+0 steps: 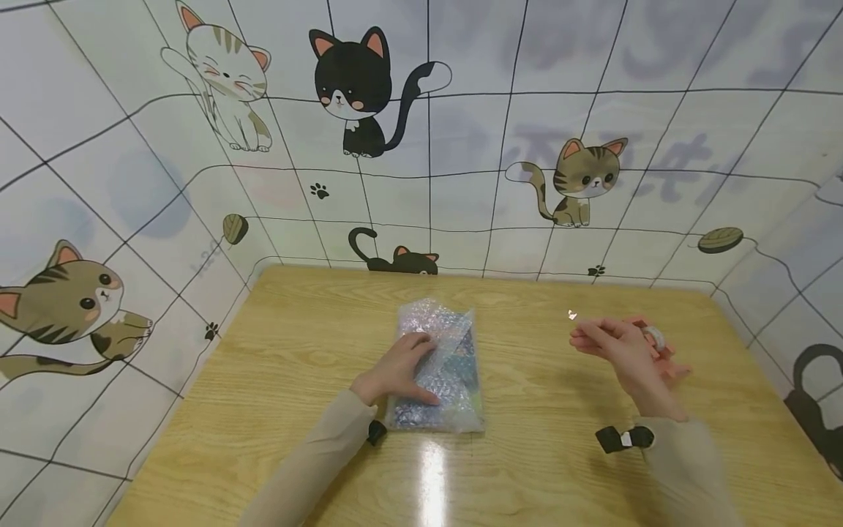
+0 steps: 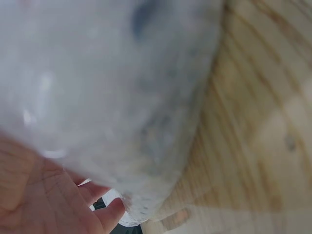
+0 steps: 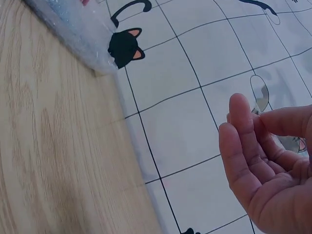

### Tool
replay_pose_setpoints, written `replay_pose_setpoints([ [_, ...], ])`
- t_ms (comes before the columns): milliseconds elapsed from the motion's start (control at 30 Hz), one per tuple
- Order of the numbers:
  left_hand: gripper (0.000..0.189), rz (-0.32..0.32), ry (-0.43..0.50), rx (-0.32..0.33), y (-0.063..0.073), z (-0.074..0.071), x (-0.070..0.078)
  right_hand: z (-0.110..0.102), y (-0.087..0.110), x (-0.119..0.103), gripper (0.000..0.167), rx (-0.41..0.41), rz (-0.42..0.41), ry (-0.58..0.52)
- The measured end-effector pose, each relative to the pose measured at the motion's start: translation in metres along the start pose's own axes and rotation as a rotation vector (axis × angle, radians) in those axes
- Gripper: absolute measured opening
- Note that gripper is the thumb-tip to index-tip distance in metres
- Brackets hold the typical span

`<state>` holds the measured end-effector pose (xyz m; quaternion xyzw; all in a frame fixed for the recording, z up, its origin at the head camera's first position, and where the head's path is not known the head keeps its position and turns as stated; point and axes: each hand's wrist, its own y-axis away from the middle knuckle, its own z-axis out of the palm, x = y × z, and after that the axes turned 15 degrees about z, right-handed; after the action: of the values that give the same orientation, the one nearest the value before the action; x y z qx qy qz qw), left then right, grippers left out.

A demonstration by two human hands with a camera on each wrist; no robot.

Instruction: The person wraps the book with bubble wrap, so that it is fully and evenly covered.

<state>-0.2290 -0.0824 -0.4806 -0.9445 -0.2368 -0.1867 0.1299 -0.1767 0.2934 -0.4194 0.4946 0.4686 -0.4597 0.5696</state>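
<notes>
A flat package in clear bubble wrap (image 1: 454, 380), with a blue and purple printed item showing through, lies on the table. My left hand (image 1: 398, 369) rests on its left part, thumb and fingers spread apart. Close up in the left wrist view, the wrap (image 2: 112, 87) fills much of the picture beside the palm. To the right, my right hand (image 1: 615, 351) is raised, pinching a small shiny piece, seemingly clear tape (image 1: 571, 315), between thumb and fingertips. Behind that hand is a pink tape dispenser (image 1: 675, 371) with a whitish roll, partly hidden.
The wooden table (image 1: 296, 329) meets a white gridded wall covering (image 1: 461, 132) printed with cartoon cats at the back and sides. Dark straps with small devices (image 1: 624, 439) sit at the wrists.
</notes>
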Motion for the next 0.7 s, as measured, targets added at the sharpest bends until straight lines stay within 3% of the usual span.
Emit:
replay_pose_setpoints([
  [200,0.098,-0.012,-0.007,-0.013,0.0,0.001,-0.001,0.02,-0.016,0.002,0.013,0.02,0.033,0.077],
  [433,0.098,-0.022,0.001,-0.014,0.001,0.0,0.0,0.047,-0.033,0.004,0.032,0.026,0.073,0.15],
  [700,0.098,-0.024,-0.001,-0.017,0.0,0.0,-0.001,0.075,-0.053,0.015,0.03,-0.018,0.079,0.193],
])
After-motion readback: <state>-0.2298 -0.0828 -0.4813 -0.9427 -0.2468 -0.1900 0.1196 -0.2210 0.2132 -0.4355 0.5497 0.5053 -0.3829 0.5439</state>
